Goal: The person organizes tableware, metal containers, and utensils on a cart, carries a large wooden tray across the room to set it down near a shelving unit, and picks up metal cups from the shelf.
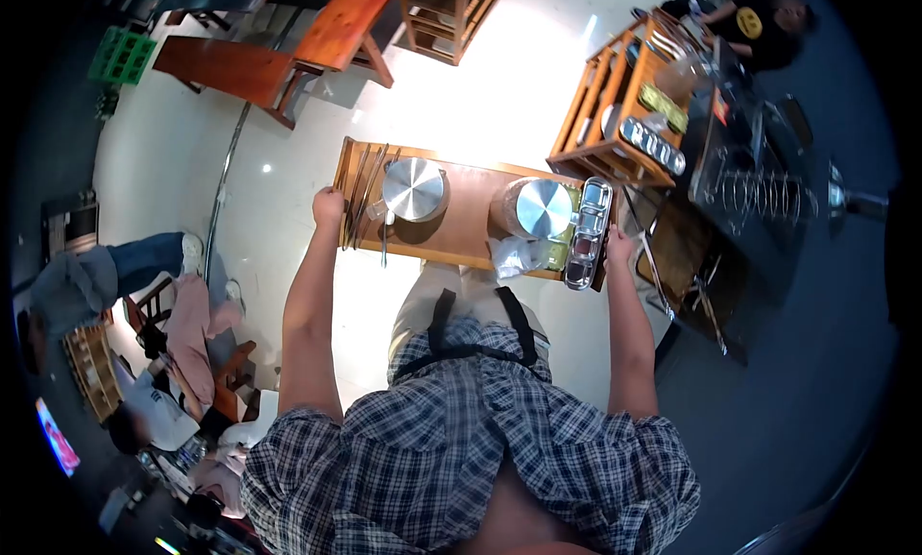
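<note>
Head view: wooden tray (471, 192) before the legs (419, 305), gripped at both ends.
Left hand (328, 207) and right hand (620, 246) curl onto opposite ends; uneven handling could tip the lidded jugs (414, 188).

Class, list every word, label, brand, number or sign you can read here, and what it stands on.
No words, brands or numbers can be read.
Dark print on the white shirt, left: too small and blurred.
Round yellow print on the black shirt, upper right: resembles a smiley face.
Lit screen, lower left: too blurred.
Wooden tray: no lettering can be made out.
</note>
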A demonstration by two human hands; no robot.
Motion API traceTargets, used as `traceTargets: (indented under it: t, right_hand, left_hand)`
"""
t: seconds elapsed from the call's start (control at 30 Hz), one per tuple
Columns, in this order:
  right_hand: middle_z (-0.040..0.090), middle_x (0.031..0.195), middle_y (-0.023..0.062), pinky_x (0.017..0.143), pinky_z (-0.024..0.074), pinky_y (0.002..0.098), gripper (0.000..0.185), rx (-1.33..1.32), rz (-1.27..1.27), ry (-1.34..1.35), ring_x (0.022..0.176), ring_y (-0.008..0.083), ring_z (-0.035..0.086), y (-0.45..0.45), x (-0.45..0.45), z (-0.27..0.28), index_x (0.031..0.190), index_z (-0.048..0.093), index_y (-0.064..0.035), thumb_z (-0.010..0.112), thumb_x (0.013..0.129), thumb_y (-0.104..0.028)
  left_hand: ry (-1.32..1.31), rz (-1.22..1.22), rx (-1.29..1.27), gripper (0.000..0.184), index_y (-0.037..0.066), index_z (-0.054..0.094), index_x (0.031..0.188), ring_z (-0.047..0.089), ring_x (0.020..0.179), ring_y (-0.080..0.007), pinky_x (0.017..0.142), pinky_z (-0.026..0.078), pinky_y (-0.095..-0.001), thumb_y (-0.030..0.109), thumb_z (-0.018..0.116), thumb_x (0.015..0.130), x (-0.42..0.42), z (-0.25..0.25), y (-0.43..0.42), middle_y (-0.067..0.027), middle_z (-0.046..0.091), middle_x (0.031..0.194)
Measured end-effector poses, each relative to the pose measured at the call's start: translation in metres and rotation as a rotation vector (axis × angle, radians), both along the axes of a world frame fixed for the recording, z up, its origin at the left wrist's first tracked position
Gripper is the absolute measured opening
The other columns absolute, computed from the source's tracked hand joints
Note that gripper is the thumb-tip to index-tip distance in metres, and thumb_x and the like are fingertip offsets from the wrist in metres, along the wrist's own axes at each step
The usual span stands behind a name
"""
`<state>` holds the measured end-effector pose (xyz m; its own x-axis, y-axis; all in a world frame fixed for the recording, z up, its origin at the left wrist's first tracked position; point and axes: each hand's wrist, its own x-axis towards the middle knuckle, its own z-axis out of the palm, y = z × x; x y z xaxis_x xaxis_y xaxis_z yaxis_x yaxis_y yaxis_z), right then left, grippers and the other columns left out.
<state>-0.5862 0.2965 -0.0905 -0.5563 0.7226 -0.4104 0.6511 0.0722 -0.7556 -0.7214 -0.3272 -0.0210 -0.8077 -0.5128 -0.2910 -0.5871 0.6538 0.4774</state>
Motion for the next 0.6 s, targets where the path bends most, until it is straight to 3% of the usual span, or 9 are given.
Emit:
traceTargets:
  t: [0.17, 0.2, 0.23, 0.33, 0.4, 0.43, 0.6]
  right_hand:
    - [0.052, 0.056, 0.0015, 0.041, 0.0342, 0.0248, 0.029, -0.042, 0.099, -0.024, 0.044, 0.0092, 0.045, -0.03, -0.108, -0.002, 0.077, 0.063, 0.0009, 0.059, 0.086, -0.027]
    - [0.051, 0.055, 0.0009, 0.041, 0.0333, 0.0249, 0.029, -0.027, 0.063, 0.031, 0.044, 0.009, 0.044, -0.026, -0.053, 0.048, 0.075, 0.063, 0.0004, 0.059, 0.086, -0.026]
    - [0.051, 0.055, 0.0009, 0.041, 0.0333, 0.0249, 0.029, -0.034, 0.089, 0.022, 0.044, 0.009, 0.044, -0.038, -0.074, 0.052, 0.075, 0.063, 0.0004, 0.059, 0.086, -0.026]
    - [0.049, 0.054, -0.0007, 0.041, 0.0316, 0.0251, 0.029, -0.081, 0.194, 0.043, 0.043, 0.0082, 0.041, -0.062, -0.139, 0.052, 0.073, 0.063, -0.0004, 0.058, 0.087, -0.025]
    - [0.047, 0.053, -0.0021, 0.041, 0.0309, 0.0249, 0.029, 0.068, 0.279, 0.005, 0.043, 0.0074, 0.039, -0.072, -0.174, 0.038, 0.072, 0.062, -0.0006, 0.057, 0.087, -0.025]
    - [0.047, 0.052, -0.0024, 0.04, 0.0299, 0.0244, 0.03, 0.06, 0.277, 0.112, 0.043, 0.0072, 0.039, -0.07, -0.141, 0.06, 0.072, 0.061, -0.0003, 0.057, 0.087, -0.025]
    - [0.048, 0.055, -0.0027, 0.04, 0.032, 0.0222, 0.027, 0.037, 0.42, -0.017, 0.044, 0.0073, 0.042, -0.118, -0.241, 0.067, 0.075, 0.06, -0.0028, 0.055, 0.088, -0.025]
  left_hand:
    - [-0.004, 0.127, -0.034, 0.031, 0.002, 0.065, 0.092, 0.062, 0.078, -0.0357, 0.071, 0.048, -0.0402, 0.02, 0.05, 0.073, -0.015, 0.01, -0.034, -0.0211, 0.064, 0.083]
    - [0.019, 0.102, 0.053, 0.031, 0.002, 0.065, 0.093, 0.062, 0.079, -0.0354, 0.072, 0.048, -0.0401, 0.019, 0.05, 0.072, 0.028, 0.015, -0.03, -0.0211, 0.064, 0.083]
    - [0.011, 0.129, 0.046, 0.031, 0.002, 0.065, 0.093, 0.062, 0.079, -0.0354, 0.072, 0.048, -0.0401, 0.019, 0.05, 0.072, 0.027, 0.021, -0.039, -0.0211, 0.064, 0.083]
    - [-0.017, 0.246, 0.059, 0.031, 0.002, 0.065, 0.094, 0.062, 0.079, -0.0349, 0.073, 0.048, -0.0397, 0.018, 0.05, 0.072, 0.019, 0.035, -0.059, -0.0208, 0.064, 0.083]
    - [-0.004, 0.289, 0.055, 0.032, 0.001, 0.064, 0.095, 0.063, 0.08, -0.0343, 0.073, 0.048, -0.0395, 0.019, 0.051, 0.072, 0.023, 0.032, -0.078, -0.0205, 0.065, 0.083]
    - [0.017, 0.283, 0.101, 0.032, 0.001, 0.064, 0.095, 0.062, 0.081, -0.0343, 0.074, 0.048, -0.0393, 0.02, 0.051, 0.073, 0.056, 0.02, -0.084, -0.0206, 0.065, 0.085]
    - [-0.021, 0.408, 0.135, 0.034, 0.0, 0.064, 0.098, 0.062, 0.083, -0.0341, 0.077, 0.047, -0.0382, 0.019, 0.051, 0.073, 0.052, 0.03, -0.123, -0.0207, 0.065, 0.087]
